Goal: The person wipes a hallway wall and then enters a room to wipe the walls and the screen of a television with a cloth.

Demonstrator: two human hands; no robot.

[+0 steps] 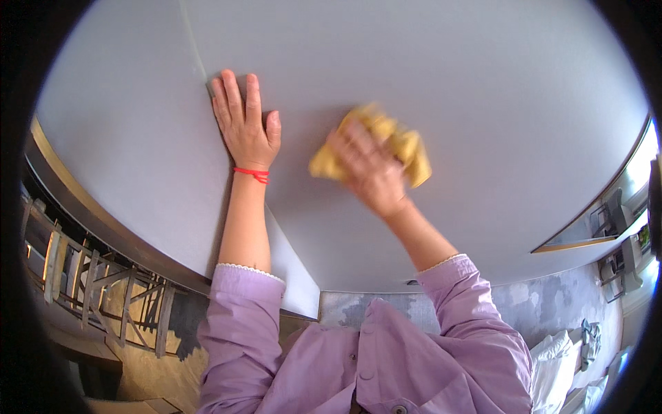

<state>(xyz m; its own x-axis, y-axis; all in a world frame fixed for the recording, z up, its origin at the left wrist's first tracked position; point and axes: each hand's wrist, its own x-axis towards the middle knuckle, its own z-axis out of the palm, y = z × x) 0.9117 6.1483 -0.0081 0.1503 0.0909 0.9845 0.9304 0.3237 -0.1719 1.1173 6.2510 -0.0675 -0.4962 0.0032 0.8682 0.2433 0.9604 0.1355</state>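
My left hand (247,124) lies flat against a large smooth grey panel (455,93), beside a seam that runs up the left part. Its fingers are a little apart and it holds nothing. A red string bracelet (252,174) circles that wrist. To the right, my right hand (370,168) presses a crumpled yellow cloth (414,150) against the same panel. The hand and cloth are motion-blurred, and the fingers spread over the cloth. Part of the cloth is hidden under the palm.
A pale panel edge (295,264) shows below my left forearm. Wooden frames with legs and crossbars (124,300) stand at lower left on a worn floor (155,378). At lower right are a white plastic-like bundle (552,367) and a bluish cloth (590,339). A dark chair (623,264) stands at far right.
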